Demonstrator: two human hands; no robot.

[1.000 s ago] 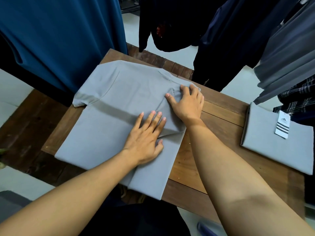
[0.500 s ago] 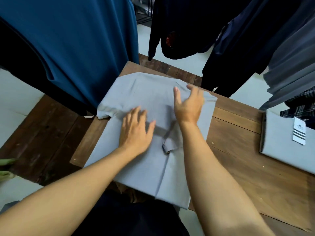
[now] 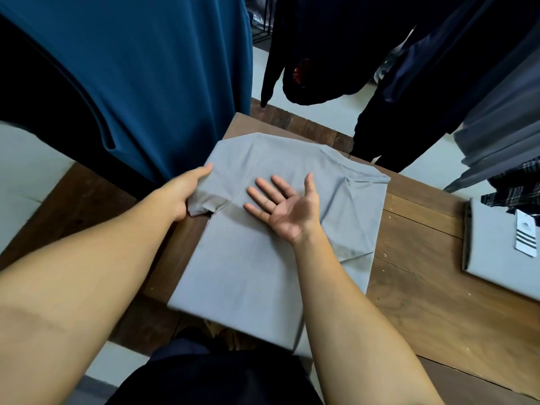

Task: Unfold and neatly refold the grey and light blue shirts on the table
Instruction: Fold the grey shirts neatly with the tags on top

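A grey shirt (image 3: 251,258) lies partly folded on the wooden table (image 3: 423,302), its right side folded in and its lower hem hanging over the near edge. My left hand (image 3: 181,194) grips the shirt's left sleeve (image 3: 209,200) at the table's left edge, thumb on top of the cloth. My right hand (image 3: 285,204) is over the middle of the shirt, palm up, fingers straight and spread. A second folded shirt (image 3: 496,264) with a white striped tag (image 3: 526,236) lies at the table's right end.
A teal garment (image 3: 131,77) hangs close at the left, right behind the table's far left corner. Dark garments (image 3: 336,48) hang behind, grey and plaid ones (image 3: 508,147) at the right. Bare wood shows between the two shirts.
My left hand slid from the shirt's middle to the left sleeve and took hold of it. My right hand left the right-side fold and turned palm up over the middle.
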